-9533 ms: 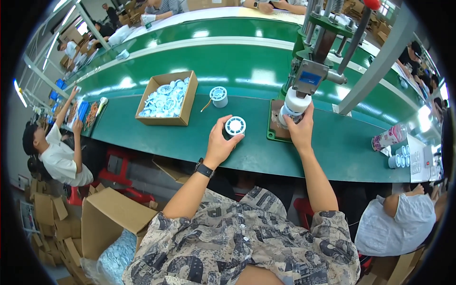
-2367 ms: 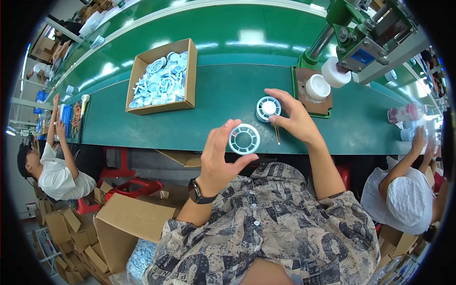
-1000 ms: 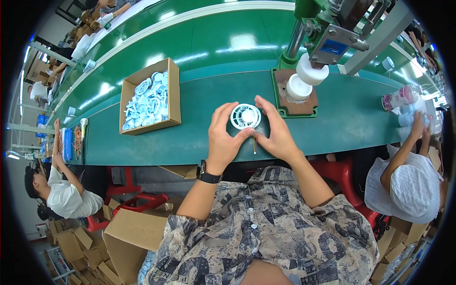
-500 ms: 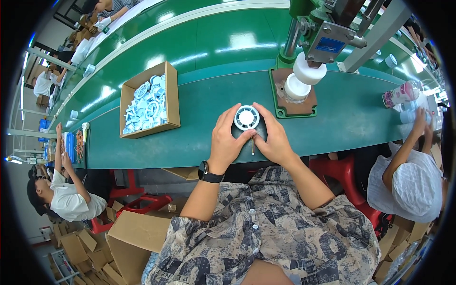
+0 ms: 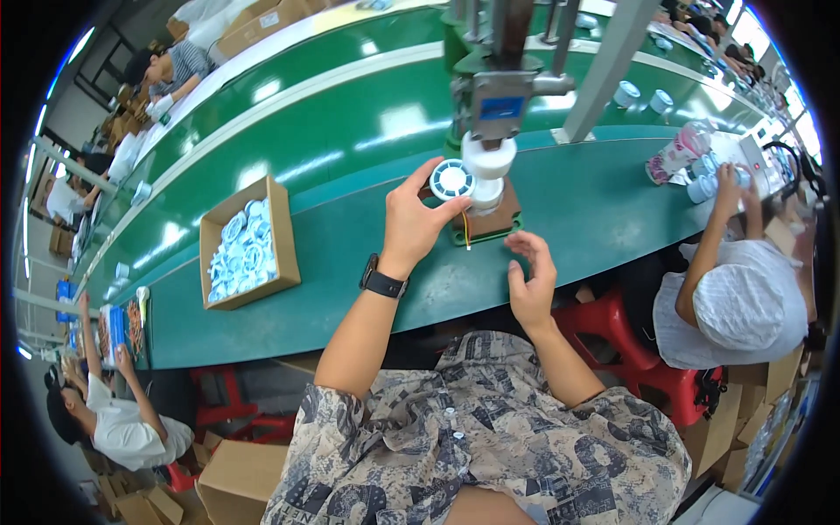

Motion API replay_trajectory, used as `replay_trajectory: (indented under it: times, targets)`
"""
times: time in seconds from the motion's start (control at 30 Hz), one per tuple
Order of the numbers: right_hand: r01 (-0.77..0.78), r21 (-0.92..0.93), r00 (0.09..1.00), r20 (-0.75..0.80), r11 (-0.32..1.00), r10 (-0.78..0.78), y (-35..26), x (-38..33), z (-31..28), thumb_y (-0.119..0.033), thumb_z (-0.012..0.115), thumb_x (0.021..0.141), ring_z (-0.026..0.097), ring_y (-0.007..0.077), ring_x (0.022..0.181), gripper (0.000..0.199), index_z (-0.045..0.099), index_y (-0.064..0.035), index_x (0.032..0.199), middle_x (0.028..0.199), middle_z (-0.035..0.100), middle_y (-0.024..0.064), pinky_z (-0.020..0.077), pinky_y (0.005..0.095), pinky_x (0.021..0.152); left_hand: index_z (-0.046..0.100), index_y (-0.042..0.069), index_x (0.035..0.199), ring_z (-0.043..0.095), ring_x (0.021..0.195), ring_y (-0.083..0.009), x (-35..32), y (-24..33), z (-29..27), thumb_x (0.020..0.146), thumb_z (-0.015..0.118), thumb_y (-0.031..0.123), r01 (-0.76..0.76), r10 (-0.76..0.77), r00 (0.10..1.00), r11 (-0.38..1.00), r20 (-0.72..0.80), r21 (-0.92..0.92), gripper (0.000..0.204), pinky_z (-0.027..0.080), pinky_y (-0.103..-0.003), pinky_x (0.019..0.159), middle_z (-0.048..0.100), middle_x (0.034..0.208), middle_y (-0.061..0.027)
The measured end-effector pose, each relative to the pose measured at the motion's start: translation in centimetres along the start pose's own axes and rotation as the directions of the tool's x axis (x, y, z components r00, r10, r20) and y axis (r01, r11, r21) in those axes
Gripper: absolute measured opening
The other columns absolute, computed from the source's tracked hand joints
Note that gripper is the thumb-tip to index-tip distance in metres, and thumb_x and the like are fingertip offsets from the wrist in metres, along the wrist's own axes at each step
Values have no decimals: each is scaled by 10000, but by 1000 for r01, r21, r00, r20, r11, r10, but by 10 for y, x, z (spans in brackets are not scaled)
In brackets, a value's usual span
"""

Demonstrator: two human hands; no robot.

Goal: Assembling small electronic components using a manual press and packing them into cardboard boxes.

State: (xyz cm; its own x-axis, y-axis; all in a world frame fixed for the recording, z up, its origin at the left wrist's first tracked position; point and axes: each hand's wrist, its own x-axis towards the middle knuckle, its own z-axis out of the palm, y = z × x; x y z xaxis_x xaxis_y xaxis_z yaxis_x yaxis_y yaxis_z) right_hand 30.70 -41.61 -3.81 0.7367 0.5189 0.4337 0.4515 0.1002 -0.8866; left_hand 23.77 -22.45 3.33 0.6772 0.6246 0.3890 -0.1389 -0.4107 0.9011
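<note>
At the press (image 5: 492, 114), my left hand (image 5: 413, 223) pinches a small white ring (image 5: 452, 178) by its rim; likely light, stiff plastic. My right hand (image 5: 531, 282) hangs open, empty.

Long green table (image 5: 350, 262), glossy, running diagonally across the hall; beyond it a second green conveyor lane (image 5: 350, 79) with pale edge strips, streaked with reflected overhead light. Grey metal posts (image 5: 604, 61) rising from the table. Red plastic stools (image 5: 630, 350) under its near edge. Brown cardboard cartons (image 5: 236, 472) stacked on the floor at lower left. Bright windows (image 5: 770, 52) at upper right. Seated co-workers (image 5: 735, 297) along both sides.
</note>
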Motion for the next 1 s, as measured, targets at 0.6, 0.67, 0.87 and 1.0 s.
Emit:
replay_trajectory:
  times: [0.6,0.67,0.87,1.0]
  targets:
    - [467,397,884,-215,790,-415,-209,353,-58,-221,534,913,500,136,457,255,593,-48,735,588,526,30,406,269,444,398,15,1412,666,1018,-254,17,-34,65,690,839,151,-68,77,988,995,133,-70,857,524,-370,877,668,1149,-159]
    - [357,423,934,-153,833,-323,-231,350,-43,-242,549,917,502,131,466,262,602,-47,751,588,522,27,409,265,453,361,22,1438,661,1035,-273,12,-40,53,684,840,157,-84,86,991,996,99,-25,903,521,-382,888,661,1163,-166]
    - [417,487,903,-129,767,-409,-187,232,-35,-256,594,908,577,207,673,242,644,-20,904,737,585,99,467,363,639,293,-6,1461,643,1057,-331,4,-52,33,683,832,195,-24,19,998,996,53,91,967,514,-396,898,634,1176,-206]
    - [695,44,705,-239,718,-668,-58,53,-65,-328,513,941,593,350,1019,340,542,9,970,947,588,153,391,605,996,288,-31,1454,640,1055,-341,11,-40,48,688,826,210,-65,61,995,996,74,55,967,512,-388,899,628,1177,-217]
